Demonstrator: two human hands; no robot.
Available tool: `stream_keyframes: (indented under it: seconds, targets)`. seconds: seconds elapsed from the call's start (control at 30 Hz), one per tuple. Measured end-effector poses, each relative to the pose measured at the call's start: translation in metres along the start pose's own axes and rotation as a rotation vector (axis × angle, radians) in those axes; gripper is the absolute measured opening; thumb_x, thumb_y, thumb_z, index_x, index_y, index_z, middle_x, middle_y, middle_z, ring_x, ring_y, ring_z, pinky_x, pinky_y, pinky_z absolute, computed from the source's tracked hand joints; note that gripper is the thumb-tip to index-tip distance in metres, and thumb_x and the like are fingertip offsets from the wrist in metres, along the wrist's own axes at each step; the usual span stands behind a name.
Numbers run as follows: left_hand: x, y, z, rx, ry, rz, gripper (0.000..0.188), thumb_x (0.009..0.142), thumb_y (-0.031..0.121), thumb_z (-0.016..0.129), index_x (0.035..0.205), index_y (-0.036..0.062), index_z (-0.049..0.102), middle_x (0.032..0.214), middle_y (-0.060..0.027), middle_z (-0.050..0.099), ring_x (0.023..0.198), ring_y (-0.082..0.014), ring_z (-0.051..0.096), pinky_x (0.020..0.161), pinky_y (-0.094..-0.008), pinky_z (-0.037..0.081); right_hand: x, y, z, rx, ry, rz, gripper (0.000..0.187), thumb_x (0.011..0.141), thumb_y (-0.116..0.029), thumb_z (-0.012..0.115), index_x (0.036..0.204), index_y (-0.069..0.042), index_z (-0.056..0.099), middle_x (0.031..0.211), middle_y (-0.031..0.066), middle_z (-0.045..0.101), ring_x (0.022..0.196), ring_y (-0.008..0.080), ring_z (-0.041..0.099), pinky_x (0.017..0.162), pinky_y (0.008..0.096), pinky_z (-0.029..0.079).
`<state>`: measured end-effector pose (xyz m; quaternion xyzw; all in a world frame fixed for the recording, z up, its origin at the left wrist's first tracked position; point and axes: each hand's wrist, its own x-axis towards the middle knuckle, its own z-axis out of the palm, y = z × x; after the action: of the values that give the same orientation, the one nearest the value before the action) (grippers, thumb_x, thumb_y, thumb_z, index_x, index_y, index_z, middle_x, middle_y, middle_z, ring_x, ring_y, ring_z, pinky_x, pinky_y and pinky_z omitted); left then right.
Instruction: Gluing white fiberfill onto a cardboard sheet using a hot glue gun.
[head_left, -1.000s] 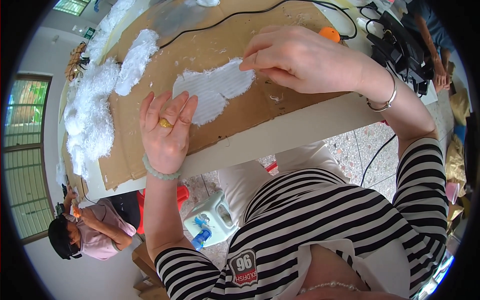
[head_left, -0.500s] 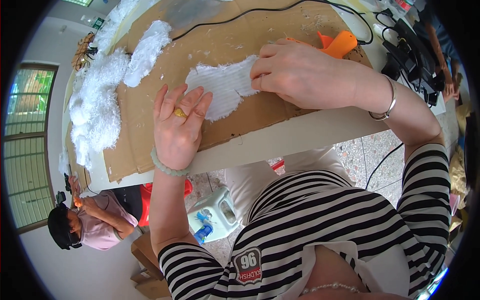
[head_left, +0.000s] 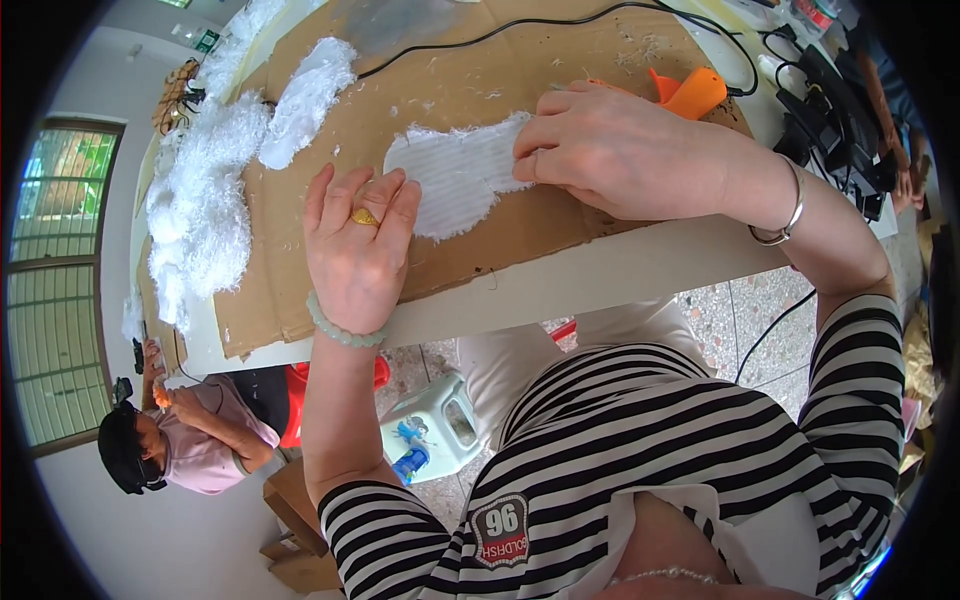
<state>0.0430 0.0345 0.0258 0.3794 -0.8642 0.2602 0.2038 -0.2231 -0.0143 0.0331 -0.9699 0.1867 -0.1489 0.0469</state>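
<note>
A white ribbed piece [head_left: 450, 175] with fuzzy edges lies flat on a brown cardboard sheet [head_left: 290, 250]. My right hand [head_left: 630, 150] has its fingers curled and pressed together over the right end of that piece, where their tips are partly hidden. At the piece's lower left edge rests my left hand [head_left: 358, 250], palm down with fingers stretched out and slightly apart, holding nothing. Just beyond my right hand lies an orange glue gun [head_left: 697, 95], partly covered by that hand.
Fluffy white pieces [head_left: 205, 200] are heaped at the left, with another fuzzy piece [head_left: 310, 100] beside them. A black cable [head_left: 500, 27] crosses the far cardboard. Black devices [head_left: 835, 120] stand at the right. Another person [head_left: 210, 430] sits at the lower left, near a pale stool [head_left: 430, 430].
The view has shifted slightly. My left hand has drawn a little to the left relative to the white piece. My right hand stays at the piece's right end.
</note>
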Motion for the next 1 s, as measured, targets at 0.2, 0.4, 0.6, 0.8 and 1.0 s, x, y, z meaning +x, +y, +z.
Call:
stream_keyframes:
  seconds: [0.2, 0.4, 0.6, 0.8, 1.0]
  targets:
    - [-0.004, 0.002, 0.002, -0.03, -0.068, -0.008, 0.023, 0.066, 0.005, 0.064, 0.09, 0.0069, 0.067, 0.091, -0.0048, 0.067, 0.094, -0.0239, 0.06, 0.095, -0.0482, 0.04, -0.001, -0.002, -0.002, 0.009, -0.014, 0.017, 0.022, 0.074, -0.002, 0.063, 0.095, -0.004, 0.064, 0.095, 0.0044, 0.061, 0.091, 0.0224, 0.055, 0.081, 0.0349, 0.045]
    - [0.0, 0.004, 0.003, -0.068, -0.125, -0.004, 0.023, 0.068, 0.004, 0.063, 0.091, 0.0063, 0.066, 0.093, -0.0049, 0.067, 0.095, -0.0242, 0.06, 0.097, -0.0483, 0.039, -0.004, 0.003, -0.009, 0.017, -0.052, 0.025, 0.023, 0.074, -0.001, 0.062, 0.097, -0.003, 0.064, 0.099, 0.0051, 0.063, 0.091, 0.0231, 0.056, 0.081, 0.036, 0.046]
    - [-0.004, 0.004, -0.001, -0.103, -0.186, -0.043, 0.023, 0.07, 0.001, 0.062, 0.092, 0.0049, 0.066, 0.095, -0.0057, 0.066, 0.097, -0.0254, 0.06, 0.098, -0.0487, 0.038, -0.017, 0.013, -0.078, 0.198, 0.115, 0.059, 0.023, 0.074, 0.0, 0.058, 0.096, 0.003, 0.061, 0.081, 0.0152, 0.061, 0.077, 0.0328, 0.058, 0.066, 0.0379, 0.046]
    - [0.001, 0.006, 0.001, -0.18, -0.168, -0.078, 0.029, 0.069, -0.006, 0.058, 0.094, 0.005, 0.065, 0.098, -0.0075, 0.065, 0.099, -0.0279, 0.059, 0.098, -0.049, 0.039, -0.07, 0.07, -0.051, -0.101, 0.3, -0.466, 0.062, 0.071, -0.013, 0.066, 0.127, 0.005, 0.047, 0.122, 0.0226, 0.054, 0.11, 0.0368, 0.052, 0.093, 0.0389, 0.044]
    - [-0.008, 0.002, 0.001, -0.344, -0.127, -0.19, 0.034, 0.066, -0.011, 0.052, 0.096, 0.0027, 0.064, 0.1, -0.0103, 0.063, 0.098, -0.0303, 0.059, 0.096, -0.05, 0.04, -0.072, 0.019, -0.062, -0.07, -0.141, 0.308, 0.059, 0.067, 0.006, 0.061, 0.125, -0.005, 0.054, 0.128, 0.0116, 0.052, 0.115, 0.0287, 0.05, 0.098, 0.0374, 0.041]
